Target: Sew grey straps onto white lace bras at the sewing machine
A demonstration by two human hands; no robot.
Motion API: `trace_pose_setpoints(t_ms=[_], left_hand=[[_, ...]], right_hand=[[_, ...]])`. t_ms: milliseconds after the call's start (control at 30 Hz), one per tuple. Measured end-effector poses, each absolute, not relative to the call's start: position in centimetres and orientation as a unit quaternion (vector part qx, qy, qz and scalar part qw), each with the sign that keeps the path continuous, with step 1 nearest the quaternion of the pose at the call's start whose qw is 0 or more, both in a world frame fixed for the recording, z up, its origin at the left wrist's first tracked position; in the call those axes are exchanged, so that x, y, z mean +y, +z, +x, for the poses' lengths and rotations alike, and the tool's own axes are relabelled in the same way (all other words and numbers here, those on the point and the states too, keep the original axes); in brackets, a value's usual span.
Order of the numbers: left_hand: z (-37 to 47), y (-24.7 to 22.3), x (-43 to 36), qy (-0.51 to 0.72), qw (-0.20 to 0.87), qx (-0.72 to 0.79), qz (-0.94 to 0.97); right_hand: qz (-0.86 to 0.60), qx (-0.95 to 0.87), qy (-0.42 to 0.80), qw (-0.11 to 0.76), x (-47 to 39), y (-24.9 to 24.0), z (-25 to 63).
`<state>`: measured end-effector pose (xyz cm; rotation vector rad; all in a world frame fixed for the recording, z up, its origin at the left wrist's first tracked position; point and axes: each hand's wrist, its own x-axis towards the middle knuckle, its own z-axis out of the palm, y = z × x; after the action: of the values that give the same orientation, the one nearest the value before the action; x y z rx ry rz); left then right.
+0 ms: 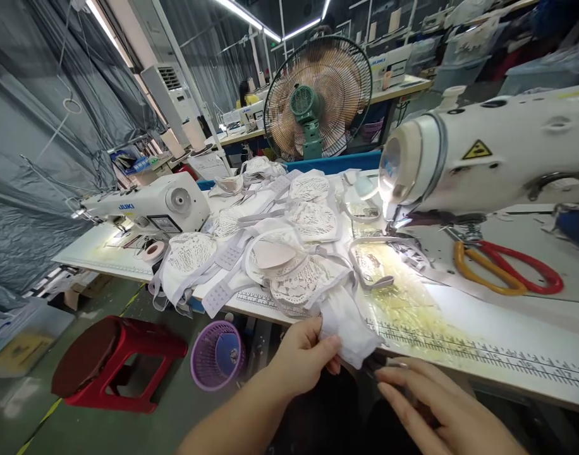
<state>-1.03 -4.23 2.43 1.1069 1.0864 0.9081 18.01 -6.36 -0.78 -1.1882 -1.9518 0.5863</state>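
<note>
A white lace bra (301, 281) lies at the front edge of the sewing table, one side band hanging over the edge. My left hand (306, 354) pinches that white band between thumb and fingers. Close to the band's lower corner, my right hand (426, 401) is curled round something small and dark, mostly hidden by the fingers; its kind cannot be made out. Several more white and pale grey bras (189, 253) are heaped behind and to the left. Grey strap loops (375, 281) lie beside the sewing machine's needle area.
A large sewing machine head (483, 151) stands at right, with red and orange-handled scissors (507, 268) beneath. Another sewing machine (152, 202) stands at left. A fan (318, 101) is behind the table. On the floor are a red stool (128, 360) and a purple basket (201, 363).
</note>
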Motion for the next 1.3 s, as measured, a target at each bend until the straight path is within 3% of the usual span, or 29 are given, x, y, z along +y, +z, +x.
trace_pose_setpoints(t_ms=[133, 200, 333, 400, 633, 1000, 1100, 1300], left_hand=[[-0.3, 1.4, -4.7, 0.395, 0.649, 0.445, 0.474], [-0.2, 0.8, -5.2, 0.407, 0.609, 0.466, 0.497], [-0.4, 0.4, -6.2, 0.492, 0.260, 0.522, 0.646], [-0.5, 0.7, -6.4, 0.469, 0.147, 0.486, 0.723], [-0.6, 1.5, -5.8, 0.392, 0.269, 0.468, 0.745], [-0.7, 2.0, -5.3, 0.408, 0.436, 0.466, 0.652], [-0.6, 1.7, -5.6, 0.415, 0.416, 0.472, 0.657], [0.0, 0.4, -6.4, 0.440, 0.202, 0.430, 0.762]], right_hand=[[-0.445, -0.659, 0.455, 0.400, -6.2, 0.2, 15.4], [-0.450, -0.615, 0.498, 0.415, -6.2, 0.1, 14.8], [-0.493, -0.580, 0.482, 0.434, -6.4, -0.1, 14.7], [-0.498, -0.588, 0.468, 0.433, -6.4, -0.2, 14.9], [-0.496, -0.669, 0.370, 0.412, -6.2, -0.6, 15.3], [-0.506, -0.665, 0.345, 0.428, -6.3, -0.2, 15.0], [-0.523, -0.648, 0.345, 0.433, -6.4, 0.1, 14.7], [-0.519, -0.700, 0.233, 0.431, -6.9, 0.1, 14.6]])
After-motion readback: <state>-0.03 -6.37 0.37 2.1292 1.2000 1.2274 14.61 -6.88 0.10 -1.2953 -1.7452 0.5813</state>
